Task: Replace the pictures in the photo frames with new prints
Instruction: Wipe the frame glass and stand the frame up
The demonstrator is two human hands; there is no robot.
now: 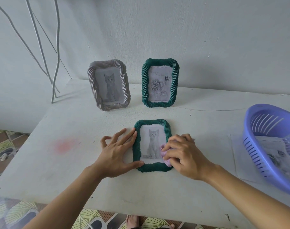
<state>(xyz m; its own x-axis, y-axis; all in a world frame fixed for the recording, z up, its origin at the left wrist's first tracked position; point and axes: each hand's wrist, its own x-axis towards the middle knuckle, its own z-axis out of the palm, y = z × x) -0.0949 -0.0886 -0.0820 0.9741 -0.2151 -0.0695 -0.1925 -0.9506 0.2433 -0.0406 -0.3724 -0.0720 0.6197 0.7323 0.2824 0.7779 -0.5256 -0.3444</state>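
Note:
A green rope-edged photo frame [151, 123] lies flat on the white table, face up, with a kitten print behind its glass. My left hand [115, 150] rests spread against the frame's left edge, thumb at its lower left corner. My right hand [184, 156] is bunched around a small lilac cloth [165, 154] pressed on the lower right of the glass. Behind, two frames stand upright near the wall: a grey one [108, 85] with a cat picture and a green one [160, 82] with a rose print.
A purple slotted plastic basket [263, 141] sits at the right edge of the table [61, 162], lying over loose prints [240, 161]. White cables [56, 52] hang at the left. A patterned floor and bare toes show below the table's front edge.

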